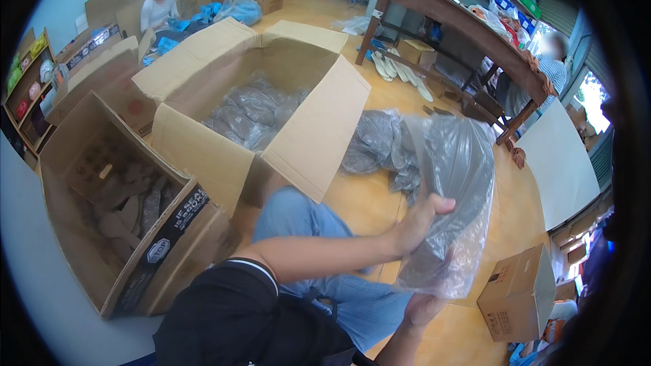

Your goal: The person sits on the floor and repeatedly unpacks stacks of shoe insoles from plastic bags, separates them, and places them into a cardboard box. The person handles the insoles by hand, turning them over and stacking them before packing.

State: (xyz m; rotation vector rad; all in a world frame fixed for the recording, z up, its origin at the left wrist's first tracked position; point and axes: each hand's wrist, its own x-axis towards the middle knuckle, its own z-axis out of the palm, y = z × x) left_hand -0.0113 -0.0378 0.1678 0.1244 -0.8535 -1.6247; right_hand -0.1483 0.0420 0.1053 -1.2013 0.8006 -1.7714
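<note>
A clear plastic bag [461, 163] with something dark grey inside is held up in front of me, to the right of my knee. My left hand [418, 222] grips its left side, thumb lying across the front and the other fingers hidden behind. At the bag's lower edge, my right hand [424, 309] holds the plastic, its fingers partly covered by the film. Just beyond, similar grey bagged items [380, 137] lie heaped on the floor. More of them [254, 112] fill the bottom of a large open cardboard box [313, 137].
A second open carton [74, 163] stands at the left with brown pieces inside. At the lower right is a smaller box [517, 295]. A long brown table [434, 10] is at the far right, where one person [553, 68] sits; another [157, 10] works at the far left.
</note>
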